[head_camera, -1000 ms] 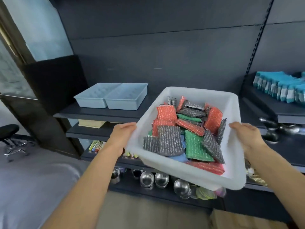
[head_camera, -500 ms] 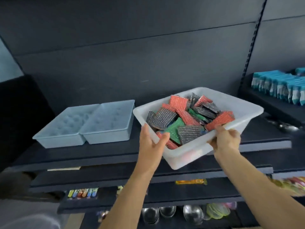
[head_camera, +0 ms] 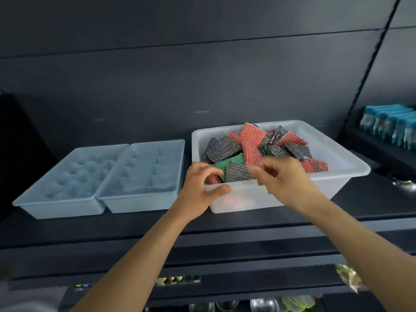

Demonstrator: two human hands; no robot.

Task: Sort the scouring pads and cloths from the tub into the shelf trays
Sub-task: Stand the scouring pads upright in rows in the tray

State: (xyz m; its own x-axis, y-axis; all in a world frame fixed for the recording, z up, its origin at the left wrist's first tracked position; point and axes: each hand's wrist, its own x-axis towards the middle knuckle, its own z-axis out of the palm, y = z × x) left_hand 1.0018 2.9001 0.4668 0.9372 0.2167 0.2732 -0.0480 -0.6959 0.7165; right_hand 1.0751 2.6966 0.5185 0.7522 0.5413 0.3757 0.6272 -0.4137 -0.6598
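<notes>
Your left hand grips the near rim of the white tub, thumb outside, fingers curled over the edge. Your right hand hovers blurred above the same rim, fingers loosely bent; I cannot tell if it holds anything. Red, grey and green scouring pads lie heaped in the tub just beyond both hands. Two pale blue trays sit left of your left hand.

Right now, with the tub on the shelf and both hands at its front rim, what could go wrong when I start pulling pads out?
The scouring pads are heaped above the rim of the tub, with a red pad right at the front-right edge; lifting one may well tip others out. The tub stands close to the front edge of the shelf, and the left hand grips its rim, so a tug could drag it off.
</notes>
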